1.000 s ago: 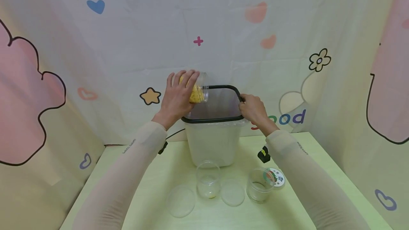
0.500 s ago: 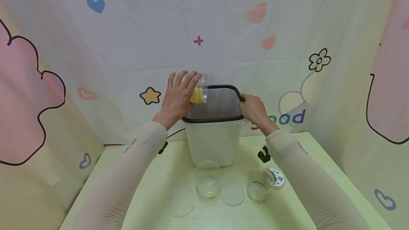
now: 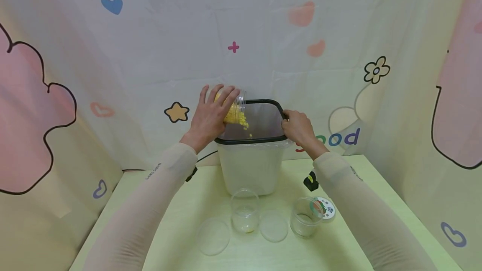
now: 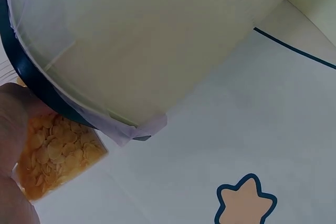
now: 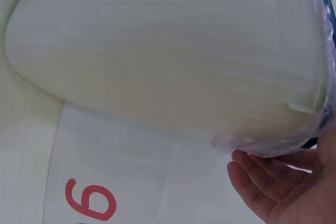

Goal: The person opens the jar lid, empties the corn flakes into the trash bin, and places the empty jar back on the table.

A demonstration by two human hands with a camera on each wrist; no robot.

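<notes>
In the head view my left hand (image 3: pixel 206 120) holds a clear jar (image 3: pixel 242 96) tipped sideways, its mouth over a white trash bin (image 3: pixel 251 170). Yellow flakes (image 3: pixel 235 116) fill the jar's lower side, and a few drop from its mouth into the bin. The left wrist view shows the round flat flakes (image 4: pixel 55 148) through the jar wall, with part of my thumb and fingers around it. My right hand (image 3: pixel 299 129) grips the bin's black rim (image 3: pixel 280 112) on the right side. A thin clear liner (image 5: pixel 252 145) hangs over that rim in the right wrist view.
Two clear jars, one in the middle (image 3: pixel 245 216) and one to the right (image 3: pixel 304 223), stand before the bin. Two clear lids (image 3: pixel 213 237) lie flat near them. A printed round lid (image 3: pixel 326 209) lies behind the right jar. Patterned cloth (image 3: pixel 180 53) surrounds the table (image 3: pixel 180 204).
My left hand has tipped the jar slightly further down, and flakes now spill from its mouth. My right hand stays on the bin's rim.
</notes>
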